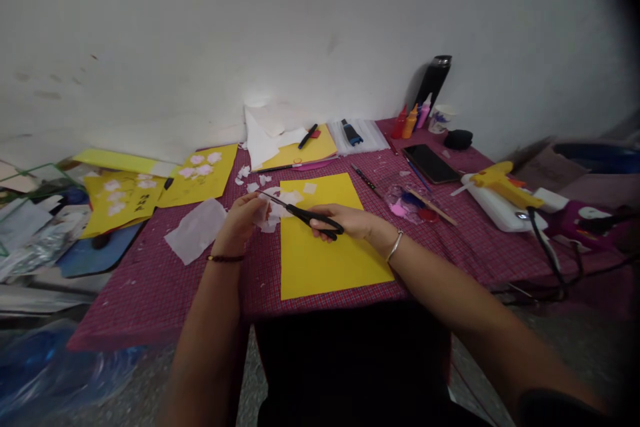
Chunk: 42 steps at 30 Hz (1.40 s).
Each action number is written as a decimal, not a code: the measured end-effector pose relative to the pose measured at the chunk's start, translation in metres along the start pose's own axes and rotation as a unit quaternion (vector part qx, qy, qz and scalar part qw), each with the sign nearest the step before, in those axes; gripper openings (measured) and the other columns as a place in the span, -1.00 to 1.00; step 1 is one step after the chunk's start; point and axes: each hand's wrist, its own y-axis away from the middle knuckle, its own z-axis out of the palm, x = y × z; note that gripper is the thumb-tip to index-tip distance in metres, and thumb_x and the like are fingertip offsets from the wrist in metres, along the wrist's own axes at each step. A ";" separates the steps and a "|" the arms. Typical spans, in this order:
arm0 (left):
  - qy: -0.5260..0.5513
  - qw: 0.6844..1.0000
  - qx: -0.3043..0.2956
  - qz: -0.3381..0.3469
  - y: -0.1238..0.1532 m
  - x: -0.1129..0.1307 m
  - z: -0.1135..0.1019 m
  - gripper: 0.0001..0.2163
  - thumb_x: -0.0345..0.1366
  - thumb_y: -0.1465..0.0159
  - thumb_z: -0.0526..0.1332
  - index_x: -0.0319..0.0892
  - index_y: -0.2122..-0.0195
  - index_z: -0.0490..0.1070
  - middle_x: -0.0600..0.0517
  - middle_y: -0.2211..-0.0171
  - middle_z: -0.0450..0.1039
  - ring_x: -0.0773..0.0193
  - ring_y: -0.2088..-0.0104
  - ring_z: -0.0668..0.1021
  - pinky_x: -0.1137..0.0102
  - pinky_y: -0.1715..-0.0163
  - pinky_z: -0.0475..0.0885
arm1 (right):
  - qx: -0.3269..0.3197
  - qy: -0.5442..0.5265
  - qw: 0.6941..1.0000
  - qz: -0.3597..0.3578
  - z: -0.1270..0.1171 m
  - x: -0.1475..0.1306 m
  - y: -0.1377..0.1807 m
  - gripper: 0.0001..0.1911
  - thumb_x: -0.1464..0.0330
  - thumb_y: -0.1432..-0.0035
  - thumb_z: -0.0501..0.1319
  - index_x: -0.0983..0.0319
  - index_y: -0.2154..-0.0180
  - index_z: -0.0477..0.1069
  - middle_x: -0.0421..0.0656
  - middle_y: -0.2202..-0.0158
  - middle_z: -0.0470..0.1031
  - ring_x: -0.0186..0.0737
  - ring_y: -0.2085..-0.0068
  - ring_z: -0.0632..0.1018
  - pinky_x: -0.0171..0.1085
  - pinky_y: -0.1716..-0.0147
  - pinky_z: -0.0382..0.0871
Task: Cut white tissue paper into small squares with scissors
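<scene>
My right hand (350, 221) grips black-handled scissors (305, 213) whose blades point left toward my left hand (243, 219). My left hand pinches a small piece of white tissue paper (263, 212) at the blade tips. Both hands hover over the left edge of a yellow sheet (325, 260) lying on the magenta checked cloth (160, 280). Small white paper scraps (273, 220) lie around the blades and on the yellow sheet.
A white tissue sheet (196, 229) lies to the left, with yellow cards bearing white flowers (200, 173) beyond. A phone (431, 163), glue gun (503, 183), paint bottles (411, 121), dark flask (433, 82) and a brush (431, 207) sit right. More paper is stacked by the wall.
</scene>
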 end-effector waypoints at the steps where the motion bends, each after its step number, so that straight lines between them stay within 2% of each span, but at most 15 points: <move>1: -0.005 1.000 -0.001 -0.002 0.000 0.000 0.000 -0.86 -0.32 0.00 0.28 -0.18 0.65 0.41 0.01 0.69 0.36 0.37 0.70 0.33 0.45 0.71 0.19 | 0.003 0.000 1.000 -0.001 0.000 0.000 0.000 -0.37 -0.05 0.01 0.34 0.32 0.12 0.36 -0.26 0.46 0.37 -0.47 0.55 0.36 -0.43 0.60 0.25; 15: -0.030 0.999 -0.016 -0.023 0.000 -0.003 0.001 -0.89 -0.29 0.01 0.27 -0.20 0.60 0.42 0.08 0.64 0.39 0.40 0.66 0.36 0.48 0.65 0.20 | 0.023 -0.002 1.000 0.003 0.003 0.001 -0.001 -0.46 -0.01 -0.05 0.31 0.32 0.16 0.36 -0.25 0.50 0.39 -0.46 0.60 0.37 -0.41 0.64 0.22; 19: -0.034 0.999 -0.020 -0.021 0.002 0.000 0.004 -0.85 -0.29 0.01 0.27 -0.18 0.65 0.37 0.10 0.67 0.33 0.41 0.66 0.33 0.48 0.65 0.19 | 0.024 0.003 1.000 0.003 0.003 0.002 -0.001 -0.49 0.01 -0.08 0.30 0.32 0.17 0.36 -0.25 0.50 0.39 -0.47 0.61 0.36 -0.40 0.64 0.22; 26: -0.025 0.999 -0.007 -0.034 0.001 -0.001 0.005 -0.87 -0.31 0.04 0.28 -0.20 0.64 0.37 0.10 0.67 0.34 0.42 0.67 0.33 0.49 0.68 0.18 | 0.040 0.022 0.999 0.008 0.003 0.001 -0.002 -0.55 0.08 -0.12 0.29 0.33 0.16 0.39 -0.27 0.52 0.39 -0.47 0.63 0.34 -0.40 0.65 0.20; 32: 0.007 0.997 0.016 -0.069 -0.003 -0.003 0.000 -0.80 -0.18 0.01 0.31 -0.21 0.51 0.40 0.06 0.62 0.41 0.36 0.64 0.43 0.48 0.68 0.28 | 0.076 -0.001 0.997 0.013 -0.002 0.010 -0.009 -0.63 0.14 -0.10 0.32 0.30 0.25 0.37 -0.31 0.57 0.39 -0.48 0.68 0.32 -0.41 0.70 0.15; 36: 0.012 0.996 0.018 -0.085 -0.003 -0.002 -0.004 -0.82 -0.24 0.07 0.33 -0.22 0.53 0.38 0.04 0.62 0.43 0.35 0.64 0.45 0.49 0.69 0.28 | 0.098 -0.024 0.995 0.011 -0.005 0.013 -0.012 -0.62 0.11 -0.07 0.34 0.28 0.27 0.36 -0.32 0.58 0.38 -0.48 0.69 0.32 -0.42 0.72 0.15; 42: 0.017 0.997 0.030 -0.071 0.000 0.000 -0.004 -0.84 -0.34 0.08 0.34 -0.20 0.58 0.33 0.13 0.65 0.35 0.42 0.66 0.39 0.53 0.68 0.26 | 0.102 -0.033 0.994 -0.013 -0.003 0.012 -0.010 -0.50 0.00 -0.02 0.34 0.27 0.25 0.32 -0.30 0.53 0.38 -0.48 0.63 0.33 -0.42 0.69 0.14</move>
